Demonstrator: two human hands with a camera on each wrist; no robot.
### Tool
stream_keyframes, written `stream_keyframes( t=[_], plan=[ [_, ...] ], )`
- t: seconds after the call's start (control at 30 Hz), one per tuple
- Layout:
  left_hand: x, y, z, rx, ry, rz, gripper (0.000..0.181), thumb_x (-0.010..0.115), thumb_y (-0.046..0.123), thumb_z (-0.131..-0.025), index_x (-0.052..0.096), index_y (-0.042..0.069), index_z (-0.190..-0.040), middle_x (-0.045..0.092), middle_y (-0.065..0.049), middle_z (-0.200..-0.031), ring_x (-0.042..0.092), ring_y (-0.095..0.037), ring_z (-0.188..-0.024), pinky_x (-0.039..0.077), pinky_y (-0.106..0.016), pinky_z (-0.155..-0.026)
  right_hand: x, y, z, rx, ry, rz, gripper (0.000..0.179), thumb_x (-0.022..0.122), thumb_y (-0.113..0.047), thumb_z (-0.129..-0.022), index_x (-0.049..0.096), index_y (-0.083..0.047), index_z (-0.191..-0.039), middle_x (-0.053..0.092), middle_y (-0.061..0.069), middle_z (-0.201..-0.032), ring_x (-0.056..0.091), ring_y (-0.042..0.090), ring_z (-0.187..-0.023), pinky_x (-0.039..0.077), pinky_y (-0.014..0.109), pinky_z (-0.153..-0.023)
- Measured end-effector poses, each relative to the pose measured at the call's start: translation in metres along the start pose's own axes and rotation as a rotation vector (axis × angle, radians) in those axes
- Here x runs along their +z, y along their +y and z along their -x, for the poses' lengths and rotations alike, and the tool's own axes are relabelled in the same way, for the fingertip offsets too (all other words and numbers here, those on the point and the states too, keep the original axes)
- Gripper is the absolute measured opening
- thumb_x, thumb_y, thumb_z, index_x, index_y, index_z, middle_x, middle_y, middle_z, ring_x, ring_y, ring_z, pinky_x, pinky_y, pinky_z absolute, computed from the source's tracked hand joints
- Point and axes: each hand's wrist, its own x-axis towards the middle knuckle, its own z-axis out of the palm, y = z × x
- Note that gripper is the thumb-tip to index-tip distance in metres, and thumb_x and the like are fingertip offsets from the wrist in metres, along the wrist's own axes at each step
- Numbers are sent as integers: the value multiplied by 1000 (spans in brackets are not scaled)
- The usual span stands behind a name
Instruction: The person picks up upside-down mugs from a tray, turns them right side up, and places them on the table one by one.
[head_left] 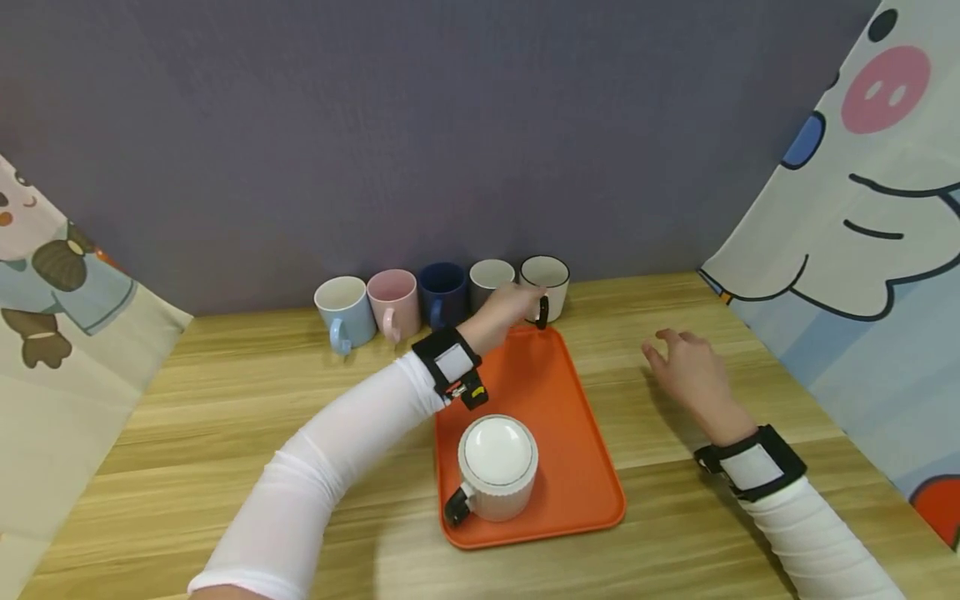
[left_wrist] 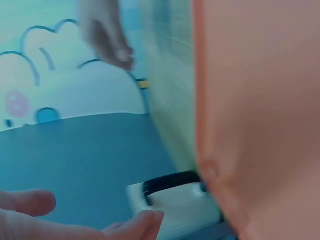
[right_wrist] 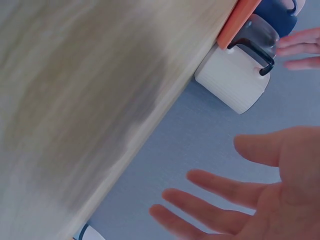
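Note:
My left hand (head_left: 498, 317) reaches over the far end of an orange tray (head_left: 558, 400), its fingers by a white mug (head_left: 553, 279) with a black rim and black handle. In the left wrist view the thumb and fingers are spread, with the mug's black handle (left_wrist: 172, 182) beyond them. The right wrist view shows the ribbed white mug (right_wrist: 230, 77) standing apart from those fingers. My right hand (head_left: 692, 375) hovers right of the tray with loosely bent fingers and holds nothing. An upside-down white mug (head_left: 498, 454) with a black handle sits on the tray's near end.
Left of the black-rimmed mug, a grey mug (head_left: 491, 271), a navy mug (head_left: 444, 292), a pink mug (head_left: 395, 304) and a light blue mug (head_left: 347, 317) stand in a row against the grey back wall (head_left: 450, 133). Printed cloths flank the wooden table (head_left: 247, 417).

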Motion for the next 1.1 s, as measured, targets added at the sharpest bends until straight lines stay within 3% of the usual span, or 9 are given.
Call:
stream_keyframes(
  t=[0.07, 0.13, 0.27, 0.37, 0.63, 0.77, 0.87, 1.0, 1.1],
  plan=[
    [-10, 4, 8, 25, -32, 23, 29, 50, 26, -99, 47, 10, -74, 31, 2, -66, 31, -14, -60, 29, -28, -66, 1, 0, 0, 2, -21, 3, 42, 56, -27, -94, 58, 10, -114, 59, 37, -104, 57, 54, -87, 47, 62, -67],
    [-19, 7, 18, 57, -38, 32, 22, 50, 23, -99, 56, 5, -89, 42, 0, -77, 38, -12, -67, 35, -26, -71, 2, 0, 0, 1, -34, 8, 43, 56, -27, -94, 58, 11, -114, 58, 38, -104, 57, 55, -87, 47, 62, -68],
    [-40, 6, 41, 133, -21, 54, 32, 52, 19, -98, 55, -1, -122, 57, -12, -113, 52, -18, -94, 46, -35, -94, 2, 0, 0, 7, -47, 15, 44, 56, -27, -94, 57, 11, -115, 57, 39, -105, 56, 56, -87, 47, 63, -69],
    [-55, -2, 62, 204, 2, 8, 32, 53, 18, -98, 56, -1, -122, 57, -16, -121, 55, -26, -105, 45, -42, -100, 3, -1, 0, 9, -59, 18, 44, 56, -27, -94, 57, 11, -115, 57, 39, -106, 56, 56, -88, 46, 64, -69],
    [-74, -39, 123, 384, 44, -217, 25, 56, 17, -96, 61, 1, -115, 63, -12, -113, 60, -23, -102, 50, -38, -90, 4, -3, -3, 21, -121, 17, 47, 52, -31, -96, 54, 9, -121, 54, 39, -114, 53, 59, -96, 45, 66, -72],
    [-74, -56, 146, 391, 49, -280, 24, 58, 21, -95, 63, 5, -111, 65, -8, -109, 61, -21, -100, 51, -37, -86, 7, -4, -5, -4, -152, 10, 48, 50, -33, -97, 52, 6, -124, 52, 39, -118, 51, 58, -100, 44, 67, -75],
    [-73, -63, 158, 372, 29, -283, 22, 59, 23, -94, 63, 8, -111, 64, -8, -109, 60, -19, -101, 51, -35, -86, 10, -6, -8, -42, -130, -15, 46, 52, -31, -97, 53, 6, -124, 53, 38, -117, 50, 58, -101, 43, 66, -77],
    [-73, -69, 168, 354, 5, -269, 23, 61, 23, -93, 62, 9, -111, 64, -8, -110, 59, -19, -102, 51, -35, -87, 14, -12, -13, -97, -82, -61, 42, 56, -25, -95, 54, 8, -122, 54, 38, -114, 51, 58, -98, 42, 65, -80],
    [-74, -73, 170, 348, 0, -266, 25, 62, 23, -92, 62, 8, -112, 64, -8, -110, 59, -20, -102, 51, -34, -87, 16, -17, -15, -100, -94, -76, 42, 56, -25, -95, 54, 8, -122, 53, 38, -116, 50, 58, -99, 42, 65, -80]
  ],
)
